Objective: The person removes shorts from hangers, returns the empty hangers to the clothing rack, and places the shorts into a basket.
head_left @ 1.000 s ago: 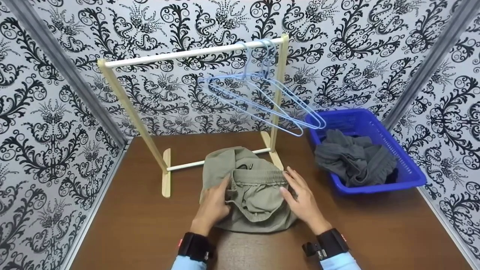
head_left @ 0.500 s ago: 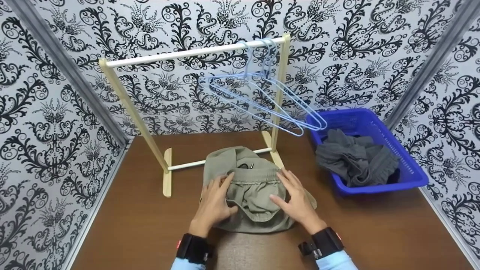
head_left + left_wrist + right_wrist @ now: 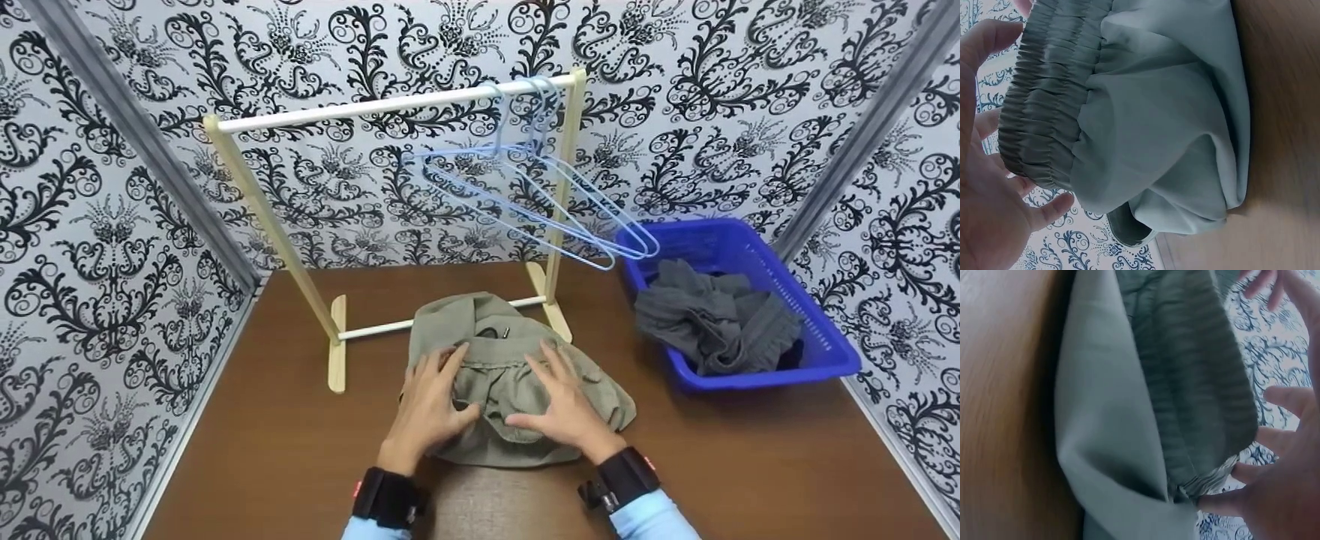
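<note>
Olive-green pants (image 3: 480, 319) lie bunched on the brown table (image 3: 270, 450), their gathered elastic waistband facing the person. My left hand (image 3: 426, 409) is at the left side of the waistband, thumb and fingers spread apart. On the right side, my right hand (image 3: 566, 409) reaches over the waistband with fingers extended. In the left wrist view, the ribbed waistband (image 3: 1050, 95) stands beside the spread fingers. The right wrist view shows fingertips right at the edge of the pants' waistband (image 3: 1202, 377).
Behind the pants stands a wooden rack (image 3: 274, 225) with a white rail (image 3: 360, 107). Several light blue hangers (image 3: 517, 206) hang at its right end. A blue basket (image 3: 817, 322) holding dark grey clothing (image 3: 712, 319) sits at the right. Patterned walls (image 3: 337, 60) enclose the table.
My right hand has moved left and inward across the waistband, uncovering the pants' right side. My left hand has shifted slightly inward, its thumb now over the waist opening.
</note>
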Action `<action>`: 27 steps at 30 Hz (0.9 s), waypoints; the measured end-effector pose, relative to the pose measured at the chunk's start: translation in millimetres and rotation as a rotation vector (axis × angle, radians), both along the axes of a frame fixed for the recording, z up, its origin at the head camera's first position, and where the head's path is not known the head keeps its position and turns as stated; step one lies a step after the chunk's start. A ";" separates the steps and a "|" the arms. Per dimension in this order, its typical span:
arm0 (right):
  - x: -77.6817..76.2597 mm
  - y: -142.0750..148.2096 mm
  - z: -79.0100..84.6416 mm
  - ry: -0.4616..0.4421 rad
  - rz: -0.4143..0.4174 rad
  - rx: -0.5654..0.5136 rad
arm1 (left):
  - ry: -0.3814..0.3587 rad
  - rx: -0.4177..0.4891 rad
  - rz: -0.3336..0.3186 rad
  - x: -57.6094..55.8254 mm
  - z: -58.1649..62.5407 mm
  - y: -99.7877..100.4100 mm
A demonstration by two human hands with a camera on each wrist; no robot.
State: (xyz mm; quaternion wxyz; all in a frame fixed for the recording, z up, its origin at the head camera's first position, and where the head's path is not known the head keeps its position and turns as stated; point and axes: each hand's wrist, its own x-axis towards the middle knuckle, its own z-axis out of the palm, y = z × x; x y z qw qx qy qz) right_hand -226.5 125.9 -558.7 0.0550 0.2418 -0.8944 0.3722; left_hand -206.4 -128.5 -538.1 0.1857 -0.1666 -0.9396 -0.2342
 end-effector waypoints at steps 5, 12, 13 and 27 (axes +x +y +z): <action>-2.3 -15.0 -4.4 -0.036 0.003 0.136 | 0.016 0.007 -0.001 -0.4 2.5 -1.5; -5.9 -32.2 -8.0 -0.117 0.012 0.221 | 0.043 0.017 -0.015 1.7 5.7 -3.6; -7.0 -34.2 -7.7 -0.124 0.009 0.232 | 0.043 0.015 -0.016 1.9 5.9 -3.7; -35.3 -52.8 3.8 -0.258 -0.009 0.315 | 0.019 0.007 -0.005 3.2 7.3 -6.1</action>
